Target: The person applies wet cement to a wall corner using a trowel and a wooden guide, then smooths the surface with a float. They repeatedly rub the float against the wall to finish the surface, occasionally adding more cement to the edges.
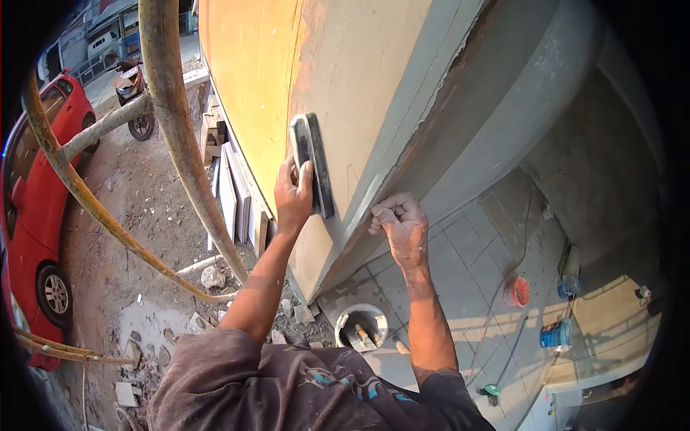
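Note:
My left hand [293, 195] is wrapped round the handle of a dark, flat plastering float [321, 176], which lies against the plastered wall [359, 79]. Just right of it runs the wall's corner edge [415, 136], with rough grey plaster along it. At the lower part of this corner is my right hand [404, 228], dusty and with its fingers curled in. Whatever those fingers may grip is hidden. Below and between my arms, a bucket [338, 325] stands on the tiled floor with a wooden-handled tool [365, 336] inside.
Rusty scaffold bars [169, 93] rise close on my left. Beyond them are a red car [43, 208], a motorbike [133, 93], rubble [213, 276] and leaning boards [233, 190]. To the right, a red bucket [517, 292] and a blue container [555, 334] stand on the tiles.

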`<action>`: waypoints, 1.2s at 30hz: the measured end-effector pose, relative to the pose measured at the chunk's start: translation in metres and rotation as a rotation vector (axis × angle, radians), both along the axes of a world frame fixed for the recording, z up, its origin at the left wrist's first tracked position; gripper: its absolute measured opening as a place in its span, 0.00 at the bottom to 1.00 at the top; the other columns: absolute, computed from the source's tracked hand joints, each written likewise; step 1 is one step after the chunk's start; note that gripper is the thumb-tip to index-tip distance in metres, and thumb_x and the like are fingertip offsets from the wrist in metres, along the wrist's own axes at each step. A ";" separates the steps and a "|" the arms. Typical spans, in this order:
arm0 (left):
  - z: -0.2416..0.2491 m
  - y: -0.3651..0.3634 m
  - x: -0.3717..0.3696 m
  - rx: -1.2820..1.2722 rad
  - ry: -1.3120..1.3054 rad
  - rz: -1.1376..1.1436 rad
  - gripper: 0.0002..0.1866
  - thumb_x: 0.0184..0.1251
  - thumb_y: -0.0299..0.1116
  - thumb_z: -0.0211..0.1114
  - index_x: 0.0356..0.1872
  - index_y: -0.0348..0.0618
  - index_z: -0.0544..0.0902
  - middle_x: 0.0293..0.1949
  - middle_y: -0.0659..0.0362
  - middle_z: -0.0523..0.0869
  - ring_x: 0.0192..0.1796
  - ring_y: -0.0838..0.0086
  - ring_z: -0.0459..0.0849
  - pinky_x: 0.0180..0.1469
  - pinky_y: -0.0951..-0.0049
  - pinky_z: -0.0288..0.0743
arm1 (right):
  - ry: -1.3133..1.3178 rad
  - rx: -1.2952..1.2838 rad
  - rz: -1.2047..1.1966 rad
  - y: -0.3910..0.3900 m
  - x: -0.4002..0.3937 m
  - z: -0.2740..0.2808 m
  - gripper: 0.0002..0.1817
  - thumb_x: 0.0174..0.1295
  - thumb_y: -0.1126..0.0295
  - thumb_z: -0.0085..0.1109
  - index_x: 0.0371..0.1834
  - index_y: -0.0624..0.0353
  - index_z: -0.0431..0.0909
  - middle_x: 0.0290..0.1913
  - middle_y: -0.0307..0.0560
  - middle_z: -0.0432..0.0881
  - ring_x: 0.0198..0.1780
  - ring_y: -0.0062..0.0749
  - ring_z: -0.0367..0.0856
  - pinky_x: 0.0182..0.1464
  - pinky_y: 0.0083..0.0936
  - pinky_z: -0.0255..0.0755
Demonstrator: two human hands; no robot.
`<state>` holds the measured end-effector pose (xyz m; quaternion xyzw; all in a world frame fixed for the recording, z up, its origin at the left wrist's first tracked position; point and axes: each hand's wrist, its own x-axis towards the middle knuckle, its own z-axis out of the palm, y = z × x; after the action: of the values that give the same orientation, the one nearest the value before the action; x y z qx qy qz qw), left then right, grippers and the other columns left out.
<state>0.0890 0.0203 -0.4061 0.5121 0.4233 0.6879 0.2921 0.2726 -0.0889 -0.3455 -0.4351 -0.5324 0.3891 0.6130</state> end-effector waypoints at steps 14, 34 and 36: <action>0.179 0.033 -0.002 0.219 -0.030 0.013 0.22 0.74 0.42 0.65 0.53 0.30 0.79 0.32 0.56 0.82 0.33 0.75 0.78 0.40 0.71 0.76 | 0.041 -0.005 0.026 0.003 0.000 -0.004 0.08 0.65 0.76 0.67 0.39 0.62 0.75 0.29 0.41 0.80 0.28 0.21 0.79 0.33 0.22 0.78; 0.231 0.086 -0.026 0.381 0.276 0.296 0.27 0.75 0.50 0.61 0.52 0.30 0.81 0.38 0.47 0.88 0.39 0.68 0.86 0.45 0.69 0.78 | -0.027 0.141 0.033 0.004 -0.001 -0.009 0.06 0.66 0.77 0.66 0.38 0.61 0.76 0.26 0.31 0.76 0.28 0.12 0.71 0.31 0.15 0.67; 0.143 0.061 -0.019 0.131 0.217 0.238 0.30 0.75 0.53 0.59 0.54 0.28 0.80 0.34 0.52 0.85 0.37 0.72 0.81 0.44 0.68 0.76 | -0.009 0.154 0.047 0.006 -0.001 -0.011 0.06 0.66 0.77 0.66 0.38 0.61 0.76 0.26 0.31 0.76 0.28 0.12 0.71 0.30 0.14 0.67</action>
<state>0.0703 0.0813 -0.2635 0.5474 0.4644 0.6844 0.1272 0.2712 -0.0826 -0.3567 -0.3761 -0.5735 0.3593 0.6330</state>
